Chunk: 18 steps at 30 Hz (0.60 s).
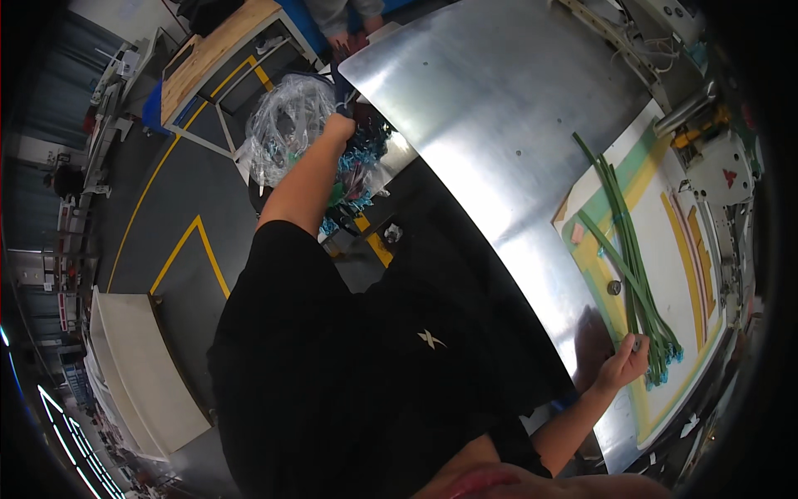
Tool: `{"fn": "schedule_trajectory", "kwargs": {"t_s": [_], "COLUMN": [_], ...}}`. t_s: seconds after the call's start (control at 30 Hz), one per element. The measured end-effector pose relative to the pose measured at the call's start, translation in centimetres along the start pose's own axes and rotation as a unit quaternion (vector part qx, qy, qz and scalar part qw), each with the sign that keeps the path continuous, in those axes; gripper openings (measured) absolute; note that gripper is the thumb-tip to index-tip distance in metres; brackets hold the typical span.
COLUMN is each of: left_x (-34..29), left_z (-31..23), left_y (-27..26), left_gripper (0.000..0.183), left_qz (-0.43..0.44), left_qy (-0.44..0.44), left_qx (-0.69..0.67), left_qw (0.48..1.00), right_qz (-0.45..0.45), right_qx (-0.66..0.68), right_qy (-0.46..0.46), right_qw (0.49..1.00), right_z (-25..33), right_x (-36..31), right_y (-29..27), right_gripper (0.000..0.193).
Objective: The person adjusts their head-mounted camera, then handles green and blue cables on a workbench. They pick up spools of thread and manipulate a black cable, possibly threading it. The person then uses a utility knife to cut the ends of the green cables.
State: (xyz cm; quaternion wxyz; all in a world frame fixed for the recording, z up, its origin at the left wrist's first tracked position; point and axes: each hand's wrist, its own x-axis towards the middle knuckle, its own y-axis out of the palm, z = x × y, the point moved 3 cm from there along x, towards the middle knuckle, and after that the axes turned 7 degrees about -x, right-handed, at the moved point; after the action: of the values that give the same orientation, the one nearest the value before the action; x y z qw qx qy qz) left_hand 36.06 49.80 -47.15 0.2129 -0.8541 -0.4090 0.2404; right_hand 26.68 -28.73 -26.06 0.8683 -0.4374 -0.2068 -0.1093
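The left hand (339,126) is stretched far out to the person's left side, away from the desk, and it goes into a clear plastic bag (283,125) that is full of green and blue strips. The fingers are closed around a dark piece at the mouth of the bag, but it is too small to tell what this piece is. The bag stands on the floor, beside a wooden bench (212,54) with yellow lines on the grey floor around it.

The right hand (625,359) rests at the near edge of the desk, with the fingers curled. The fingertips touch the lower end of a bundle of green strips (625,241), and they seem to pinch it lightly, though I cannot tell this for sure. The bundle lies on a white board (665,249) with yellow and green bands, which sits on the right part of the desk. The strips run from the far side of the board toward the person, a little fanned out at the top, and the near ends have small blue tips (667,359). A small round metal piece (614,287) lies on the board just beside the strips.

The desk (490,125) itself is a large shiny metal sheet. At its right edge stands a white machine (721,166). At the far side, another person's hands (356,35) are visible near the corner of the desk.
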Motion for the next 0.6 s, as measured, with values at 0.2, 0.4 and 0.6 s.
{"fn": "schedule_trajectory", "kwargs": {"t_s": [0.2, 0.4, 0.6], "left_x": [-0.7, -5.2, -29.5], "left_z": [-1.0, -6.4, -22.1], "left_y": [-1.2, -4.4, -2.5], "left_gripper": [0.042, 0.032, 0.045], "left_qz": [-0.02, -0.231, 0.051], "left_qy": [-0.049, 0.092, 0.537], "left_qx": [-0.042, -0.12, -0.16], "left_qw": [0.998, 0.961, 0.827], "right_qz": [0.007, 0.061, 0.196], "right_qx": [-0.005, 0.044, 0.269], "right_qy": [-0.016, 0.023, 0.053], "right_qw": [1.0, 0.997, 0.941], "right_z": [0.6, 2.9, 10.2], "right_x": [0.0, -0.7, -2.4], "right_y": [0.1, 0.0, 2.1], "right_gripper": [0.034, 0.036, 0.045]}}
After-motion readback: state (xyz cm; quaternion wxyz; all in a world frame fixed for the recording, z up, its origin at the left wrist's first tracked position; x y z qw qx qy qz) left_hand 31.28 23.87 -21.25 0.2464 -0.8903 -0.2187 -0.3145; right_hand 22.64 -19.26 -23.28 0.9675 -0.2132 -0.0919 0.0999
